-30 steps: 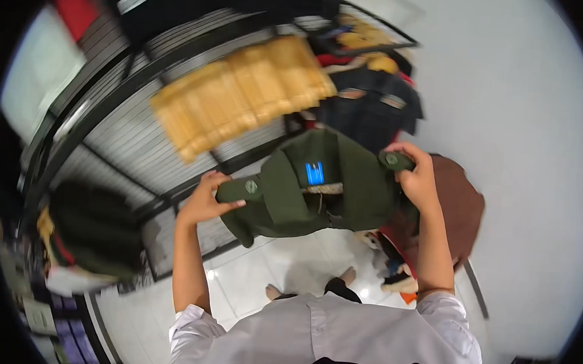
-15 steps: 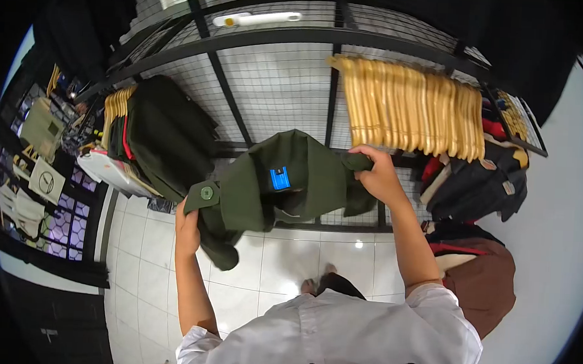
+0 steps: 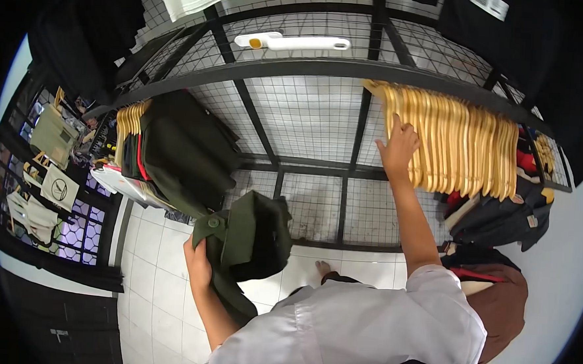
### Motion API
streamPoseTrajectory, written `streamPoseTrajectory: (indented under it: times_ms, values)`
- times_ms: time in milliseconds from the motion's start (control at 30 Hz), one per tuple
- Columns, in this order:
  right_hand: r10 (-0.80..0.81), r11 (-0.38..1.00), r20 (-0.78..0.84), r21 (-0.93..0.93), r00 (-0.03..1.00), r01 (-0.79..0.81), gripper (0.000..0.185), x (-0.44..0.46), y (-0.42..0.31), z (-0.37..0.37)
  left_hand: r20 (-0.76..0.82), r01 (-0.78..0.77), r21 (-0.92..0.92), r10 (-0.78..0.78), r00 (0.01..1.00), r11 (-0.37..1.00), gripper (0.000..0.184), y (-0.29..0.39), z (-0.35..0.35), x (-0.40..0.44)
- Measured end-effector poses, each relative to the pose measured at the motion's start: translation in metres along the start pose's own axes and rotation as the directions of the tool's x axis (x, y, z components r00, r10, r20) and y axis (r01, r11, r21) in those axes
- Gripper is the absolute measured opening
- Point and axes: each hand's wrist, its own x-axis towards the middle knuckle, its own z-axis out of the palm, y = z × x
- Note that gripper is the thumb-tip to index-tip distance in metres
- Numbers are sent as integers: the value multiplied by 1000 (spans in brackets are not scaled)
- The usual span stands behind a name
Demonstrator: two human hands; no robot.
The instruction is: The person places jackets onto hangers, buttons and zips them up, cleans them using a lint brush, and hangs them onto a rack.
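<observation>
A dark green garment [image 3: 239, 235] with a round button hangs from my left hand [image 3: 198, 263], whose fingers grip its shoulder part at the lower left. My right hand [image 3: 401, 147] is raised at the left end of a row of wooden hangers [image 3: 465, 142]. Its index finger points up and the thumb is spread, with the fingertips against or just in front of the hangers. Whether it touches one is hard to tell. The hangers hang close together from a black rail and carry no clothes.
A black frame with wire mesh [image 3: 295, 116] spans the front, with a white handheld device [image 3: 292, 43] on its upper shelf. Dark clothes [image 3: 184, 150] hang at left. A brown garment [image 3: 499, 311] hangs at right, near a dark jacket [image 3: 507, 216].
My right hand has let go of the green garment and moved up to the wooden hangers. The garment now droops from my left hand, and the view has shifted.
</observation>
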Motion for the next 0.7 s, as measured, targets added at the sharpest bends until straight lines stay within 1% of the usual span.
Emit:
streamPoseTrajectory:
  times_ms: [33, 67, 167, 200, 267, 300, 333, 433, 467, 533, 567, 600, 667, 700]
  values:
    - [34, 999, 27, -28, 999, -33, 74, 0, -1, 5, -60, 32, 4, -32, 998, 999, 30, -2, 0, 3]
    - [23, 999, 40, -26, 999, -22, 74, -1, -2, 10, -72, 44, 5, -44, 996, 999, 30, -6, -3, 7]
    - [65, 995, -125, -62, 990, -73, 62, -6, -7, 11, -245, 175, -7, -171, 954, 985, 29, -22, -17, 8]
    - [42, 997, -113, -55, 993, -48, 62, -6, -8, 9, -269, 185, -14, -182, 946, 983, 29, -24, -22, 11]
    - [71, 996, -73, 62, 995, -67, 57, -5, -9, 2, -207, 206, -31, -208, 956, 978, 33, -28, -31, 20]
    - [11, 1000, -117, 17, 993, -9, 45, -3, -14, -3, -168, 221, -37, -224, 960, 975, 37, -29, -33, 23]
    - [-1, 1000, -104, 16, 995, 3, 45, -1, -17, -3, -177, 235, -40, -238, 955, 971, 37, -27, -32, 28]
    - [46, 987, -20, 154, 999, -42, 42, 0, -20, -5, -161, 252, -69, -260, 952, 965, 36, -21, -26, 49]
    - [44, 981, -12, 190, 999, -41, 39, 1, -22, -6, -195, 253, -120, -273, 942, 960, 35, -22, -25, 57]
    - [57, 979, 8, 196, 998, -57, 37, 5, -27, -6, -253, 249, -212, -300, 920, 945, 35, -24, -22, 73]
    - [52, 975, 23, 216, 998, -56, 36, 2, -28, -7, -230, 266, -199, -309, 923, 943, 35, -24, -22, 78]
    - [75, 976, 30, 203, 997, -79, 36, -2, -28, -7, -242, 258, -204, -304, 921, 944, 36, -24, -22, 84]
    - [52, 910, 145, 401, 988, -106, 33, -8, -30, -6, -272, 232, -219, -288, 918, 948, 39, -23, -23, 97]
    - [27, 860, 197, 496, 980, -124, 32, -13, -34, -8, -259, 240, -211, -291, 921, 947, 39, -27, -25, 103]
